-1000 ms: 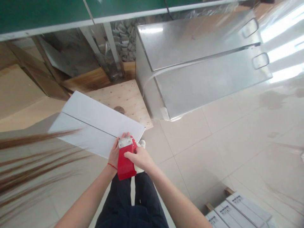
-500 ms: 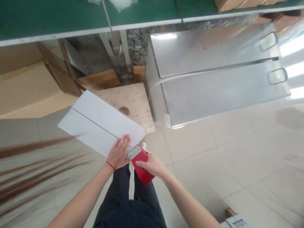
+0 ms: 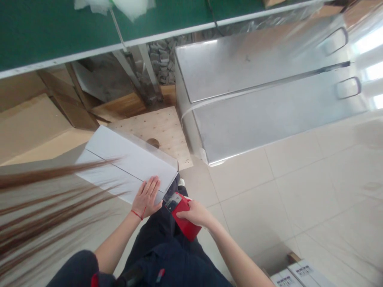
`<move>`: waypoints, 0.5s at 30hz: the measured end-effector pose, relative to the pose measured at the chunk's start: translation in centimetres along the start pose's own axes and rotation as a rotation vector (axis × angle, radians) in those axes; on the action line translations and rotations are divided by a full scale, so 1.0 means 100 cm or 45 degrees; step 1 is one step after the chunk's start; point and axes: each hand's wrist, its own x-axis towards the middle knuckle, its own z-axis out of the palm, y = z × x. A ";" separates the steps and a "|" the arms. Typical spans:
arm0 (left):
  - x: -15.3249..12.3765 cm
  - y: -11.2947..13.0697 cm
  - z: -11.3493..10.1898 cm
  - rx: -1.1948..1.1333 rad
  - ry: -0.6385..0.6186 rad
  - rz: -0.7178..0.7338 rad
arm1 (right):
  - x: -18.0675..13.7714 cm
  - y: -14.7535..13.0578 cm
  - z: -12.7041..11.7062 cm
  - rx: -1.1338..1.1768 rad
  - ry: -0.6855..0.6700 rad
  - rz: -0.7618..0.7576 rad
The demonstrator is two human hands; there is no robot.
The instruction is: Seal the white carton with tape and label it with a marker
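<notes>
Head view, looking down past my knees.

Left grip [image 3: 146, 195]: flat and open, fingers spread together, palm pressed on the near end of the white box [image 3: 128, 159]. It holds nothing and only bears down on the lid, just beside the seam between the two flaps. There is a red string bracelet [image 3: 137, 214] on that wrist.

Right grip [image 3: 193, 213]: closed around the red tape dispenser [image 3: 185, 223], fingers wrapped over its body. The dispenser's metal blade end [image 3: 171, 202] points at the near corner of the box and sits just beside my left fingertips. I cannot tell whether the blade touches the cardboard.

White box: long and closed, lying slantwise in front of me, with its far end over a plywood board [image 3: 163, 127] that has small holes in it. What carries the near end is hidden by the box itself.

Surroundings:
- A steel cabinet [image 3: 254, 91] with two handles stands to the right of the board on the tiled floor [image 3: 269, 191].
- The edge of a green tabletop [image 3: 60, 36] runs along the top.
- Brown cardboard [image 3: 30, 123] lies at far left.
- Strands of hair [image 3: 44, 187] blur across the left side.
- Printed white cartons [image 3: 299, 275] sit at lower right, well apart from the work.
</notes>
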 end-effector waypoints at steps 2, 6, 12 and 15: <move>0.002 0.000 -0.001 0.008 -0.020 -0.014 | 0.000 -0.005 -0.002 -0.014 -0.005 0.011; 0.010 0.004 -0.003 0.022 -0.064 -0.039 | -0.002 -0.010 -0.007 -0.012 0.000 0.019; 0.023 -0.011 -0.040 0.015 -0.075 0.182 | 0.000 -0.008 -0.015 0.029 0.011 0.024; 0.054 -0.027 -0.074 -0.111 -0.195 0.367 | 0.003 -0.004 -0.017 0.073 -0.045 0.056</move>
